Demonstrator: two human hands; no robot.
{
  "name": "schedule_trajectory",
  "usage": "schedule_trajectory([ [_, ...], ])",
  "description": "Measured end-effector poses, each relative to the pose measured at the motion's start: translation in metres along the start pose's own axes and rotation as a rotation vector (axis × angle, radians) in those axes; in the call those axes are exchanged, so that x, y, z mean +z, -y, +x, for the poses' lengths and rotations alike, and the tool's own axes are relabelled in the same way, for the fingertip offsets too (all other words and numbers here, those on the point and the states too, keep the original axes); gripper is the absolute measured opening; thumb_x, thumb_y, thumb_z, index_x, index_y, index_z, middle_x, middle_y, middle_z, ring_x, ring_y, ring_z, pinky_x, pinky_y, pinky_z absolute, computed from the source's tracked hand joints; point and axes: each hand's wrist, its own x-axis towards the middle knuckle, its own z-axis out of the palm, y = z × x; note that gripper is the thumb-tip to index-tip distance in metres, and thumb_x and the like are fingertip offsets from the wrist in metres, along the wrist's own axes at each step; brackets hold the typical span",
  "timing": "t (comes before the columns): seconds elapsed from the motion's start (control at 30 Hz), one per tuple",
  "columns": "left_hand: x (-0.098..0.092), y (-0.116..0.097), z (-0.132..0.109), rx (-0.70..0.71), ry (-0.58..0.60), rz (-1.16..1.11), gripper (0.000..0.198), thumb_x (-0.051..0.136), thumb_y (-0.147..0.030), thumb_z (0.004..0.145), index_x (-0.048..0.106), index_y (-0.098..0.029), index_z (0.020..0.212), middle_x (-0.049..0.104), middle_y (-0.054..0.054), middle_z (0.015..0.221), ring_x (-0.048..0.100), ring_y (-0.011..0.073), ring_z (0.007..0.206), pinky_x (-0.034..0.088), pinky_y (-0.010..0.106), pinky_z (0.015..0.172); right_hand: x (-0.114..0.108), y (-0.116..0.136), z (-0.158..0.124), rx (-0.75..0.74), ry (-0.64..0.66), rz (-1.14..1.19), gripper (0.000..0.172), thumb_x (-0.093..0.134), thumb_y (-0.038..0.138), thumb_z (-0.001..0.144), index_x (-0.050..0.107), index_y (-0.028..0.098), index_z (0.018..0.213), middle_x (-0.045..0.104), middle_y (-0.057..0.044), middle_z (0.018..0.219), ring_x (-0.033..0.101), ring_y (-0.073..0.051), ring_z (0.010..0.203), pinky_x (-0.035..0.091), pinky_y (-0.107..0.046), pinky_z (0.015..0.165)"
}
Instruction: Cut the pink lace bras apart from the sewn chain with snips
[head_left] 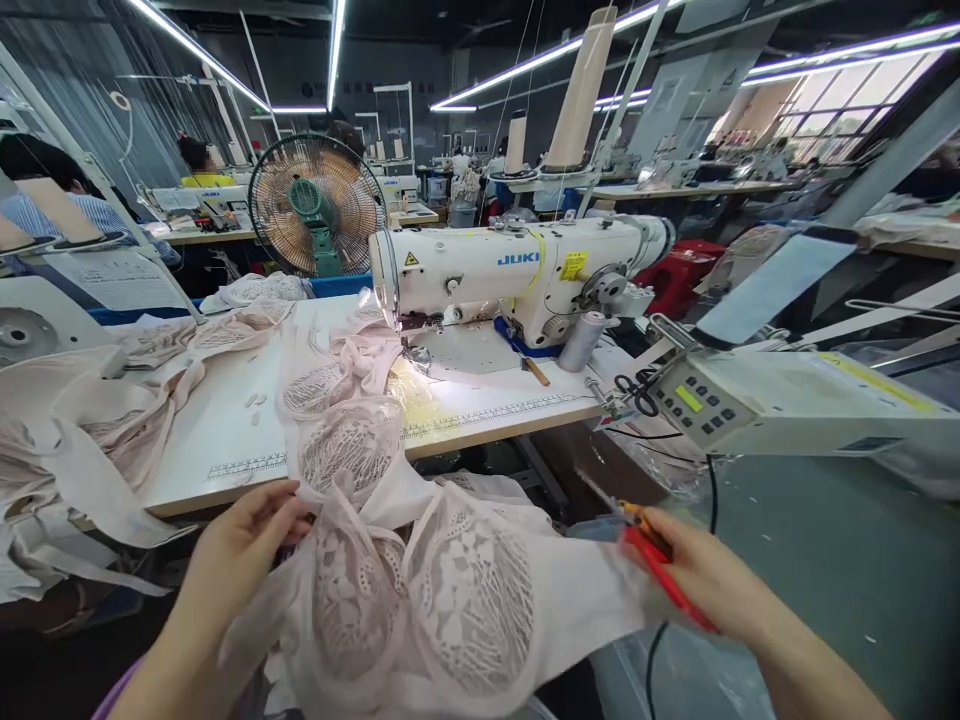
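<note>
A pale pink lace bra [476, 590] hangs at the table's front edge, its two cups facing up toward me. My left hand [240, 550] is closed at the bra's left side, thumb and fingers pinching its fabric; the fingertips are partly hidden. In my right hand [697, 575] is a pair of scissors [660, 575] with red and orange handles, its blades pointing up and left. The bra's band stretches right as far as the scissors hand. Behind the near cups, more joined lace cups [352, 445] run back over the table to the sewing machine [465, 265].
Pale bra pieces [82, 420] are heaped on the table's left side. A control box [697, 400] stands at the right, with black scissors [636, 393] beside it. A thread cone [583, 340] is by the machine. A large fan [315, 205] and other people sit behind.
</note>
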Motion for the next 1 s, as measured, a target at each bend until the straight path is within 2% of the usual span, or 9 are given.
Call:
schedule_trajectory([
  [0.13, 0.003, 0.007, 0.05, 0.175, -0.013, 0.236, 0.045, 0.044, -0.047, 0.081, 0.06, -0.014, 0.108, 0.068, 0.018, 0.11, 0.065, 0.0313, 0.101, 0.048, 0.047, 0.092, 0.004, -0.005, 0.008, -0.03, 0.002, -0.108, 0.016, 0.053, 0.039, 0.073, 0.054, 0.024, 0.067, 0.06, -0.001, 0.056, 0.056, -0.021, 0.054, 0.042, -0.029, 0.05],
  [0.2, -0.004, 0.01, 0.073, 0.295, 0.071, 0.35, 0.045, 0.048, -0.04, 0.079, 0.061, -0.016, 0.113, 0.061, 0.015, 0.126, 0.054, 0.0319, 0.118, 0.039, 0.047, 0.101, 0.009, 0.001, 0.014, -0.09, -0.02, -0.046, 0.016, 0.052, 0.039, 0.076, 0.058, 0.024, 0.076, 0.063, -0.002, 0.063, 0.059, -0.022, 0.061, 0.045, -0.029, 0.054],
  [0.33, -0.01, 0.017, 0.1, 0.451, 0.244, 0.539, 0.053, 0.059, -0.04, 0.073, 0.059, -0.018, 0.122, 0.057, 0.012, 0.131, 0.053, 0.0296, 0.119, 0.043, 0.04, 0.099, 0.021, 0.03, 0.029, -0.2, 0.027, 0.066, 0.018, 0.053, 0.04, 0.078, 0.057, 0.022, 0.079, 0.063, -0.003, 0.069, 0.06, -0.022, 0.068, 0.048, -0.029, 0.06],
  [0.53, -0.007, 0.036, 0.082, 0.522, 0.175, 0.761, 0.035, 0.044, -0.029, 0.086, 0.062, -0.017, 0.114, 0.068, 0.012, 0.101, 0.061, 0.0277, 0.096, 0.048, 0.041, 0.086, 0.034, 0.086, 0.056, -0.375, 0.263, 0.132, 0.023, 0.058, 0.04, 0.076, 0.048, 0.019, 0.073, 0.058, -0.003, 0.077, 0.053, -0.017, 0.067, 0.046, -0.028, 0.061],
  [0.67, -0.021, 0.046, 0.073, 0.486, 0.123, 0.866, 0.036, 0.037, -0.019, 0.085, 0.065, -0.012, 0.107, 0.07, 0.015, 0.097, 0.062, 0.0303, 0.094, 0.048, 0.044, 0.084, 0.043, 0.112, 0.08, -0.456, 0.404, 0.11, 0.026, 0.056, 0.042, 0.078, 0.044, 0.019, 0.076, 0.052, -0.001, 0.075, 0.046, -0.014, 0.063, 0.042, -0.027, 0.059],
  [0.8, -0.037, 0.047, 0.076, 0.387, 0.025, 0.949, 0.039, 0.033, -0.019, 0.084, 0.068, -0.011, 0.097, 0.067, 0.016, 0.082, 0.065, 0.0353, 0.078, 0.051, 0.048, 0.066, 0.054, 0.137, 0.101, -0.545, 0.486, 0.032, 0.035, 0.055, 0.05, 0.077, 0.043, 0.018, 0.074, 0.048, 0.001, 0.07, 0.041, -0.013, 0.061, 0.039, -0.028, 0.058],
  [0.87, -0.038, 0.043, 0.08, 0.368, -0.023, 0.941, 0.04, 0.032, -0.023, 0.085, 0.069, -0.01, 0.094, 0.065, 0.017, 0.087, 0.066, 0.0341, 0.079, 0.052, 0.047, 0.066, 0.06, 0.147, 0.108, -0.528, 0.585, 0.061, 0.041, 0.056, 0.057, 0.076, 0.043, 0.018, 0.071, 0.045, 0.002, 0.067, 0.04, -0.013, 0.059, 0.038, -0.027, 0.055],
  [0.93, -0.034, 0.037, 0.085, 0.395, -0.055, 0.89, 0.04, 0.033, -0.03, 0.088, 0.067, -0.011, 0.098, 0.064, 0.018, 0.105, 0.064, 0.0313, 0.093, 0.052, 0.043, 0.078, 0.066, 0.156, 0.113, -0.448, 0.742, 0.212, 0.047, 0.057, 0.063, 0.075, 0.043, 0.019, 0.072, 0.044, 0.003, 0.064, 0.043, -0.012, 0.057, 0.04, -0.025, 0.053],
  [1.0, -0.026, 0.031, 0.093, 0.458, -0.042, 0.814, 0.044, 0.033, -0.036, 0.09, 0.061, -0.01, 0.11, 0.059, 0.017, 0.122, 0.057, 0.0285, 0.111, 0.047, 0.039, 0.092, 0.073, 0.162, 0.115, -0.357, 0.869, 0.396, 0.051, 0.054, 0.068, 0.075, 0.043, 0.018, 0.075, 0.046, 0.004, 0.062, 0.048, -0.011, 0.055, 0.042, -0.024, 0.052],
])
